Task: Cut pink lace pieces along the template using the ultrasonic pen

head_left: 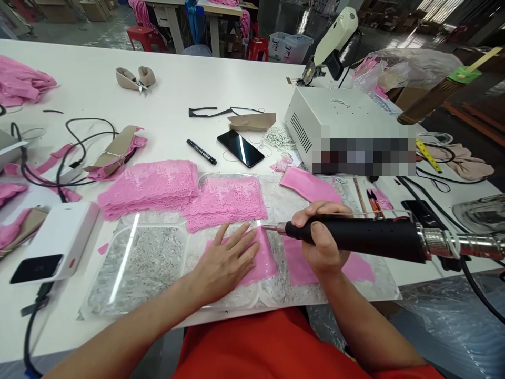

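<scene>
My left hand (226,258) lies flat with fingers spread on a pink fabric piece (263,263) that rests on a clear plate (138,263). My right hand (321,237) is wrapped round a black-handled hot cutting tool (366,239). The tool's metal tip (270,227) touches the top edge of that fabric piece, just beyond my left fingertips. Another pink piece (357,268) lies under my right hand. Two stacks of pink lace (150,187) (226,200) sit at the far edge of the plate.
A white machine box (315,118) stands at the back right, with a phone (240,148) and a black marker (201,151) to its left. A white device (55,242) and black cables (71,152) lie at the left. Scissors (136,79) rest further back.
</scene>
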{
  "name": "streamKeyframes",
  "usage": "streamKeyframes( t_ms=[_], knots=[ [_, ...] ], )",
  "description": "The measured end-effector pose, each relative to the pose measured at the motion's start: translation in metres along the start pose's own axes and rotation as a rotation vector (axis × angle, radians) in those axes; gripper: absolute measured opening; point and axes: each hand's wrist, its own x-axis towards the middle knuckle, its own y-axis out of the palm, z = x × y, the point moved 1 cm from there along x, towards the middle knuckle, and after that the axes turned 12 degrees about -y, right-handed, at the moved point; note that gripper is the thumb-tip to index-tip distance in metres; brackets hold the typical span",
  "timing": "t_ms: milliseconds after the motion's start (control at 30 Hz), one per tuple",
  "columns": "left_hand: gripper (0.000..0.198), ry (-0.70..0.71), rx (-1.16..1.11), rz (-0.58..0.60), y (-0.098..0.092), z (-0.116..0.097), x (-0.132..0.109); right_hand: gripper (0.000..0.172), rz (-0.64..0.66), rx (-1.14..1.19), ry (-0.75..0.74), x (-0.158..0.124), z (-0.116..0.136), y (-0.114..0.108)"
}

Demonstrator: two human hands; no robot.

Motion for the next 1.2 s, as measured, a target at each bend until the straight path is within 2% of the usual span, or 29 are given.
streamKeyframes(
  t_ms=[167, 300, 500, 633, 833, 1200],
  knots=[
    [0.028, 0.002, -0.011, 0.004, 0.0, 0.002, 0.001, 0.013, 0.012, -0.022, 0.006, 0.0, 0.0, 0.001],
    [0.029, 0.01, -0.011, 0.015, -0.009, -0.001, 0.001, 0.013, -0.049, 0.016, 0.005, 0.003, 0.002, 0.001],
    [0.033, 0.076, -0.063, 0.11, -0.027, -0.026, -0.007, 0.014, -0.126, 0.058, 0.023, 0.006, 0.014, -0.011],
    [0.037, 0.123, -0.052, 0.176, -0.023, -0.038, -0.014, 0.014, -0.103, 0.121, 0.079, -0.001, 0.018, -0.019],
    [0.038, 0.13, -0.038, 0.193, -0.012, -0.04, -0.02, 0.014, -0.097, 0.131, 0.09, -0.006, 0.016, -0.021],
    [0.037, 0.132, -0.042, 0.122, -0.009, -0.04, -0.021, 0.013, -0.084, 0.102, 0.048, -0.004, 0.013, -0.014]
  ],
)
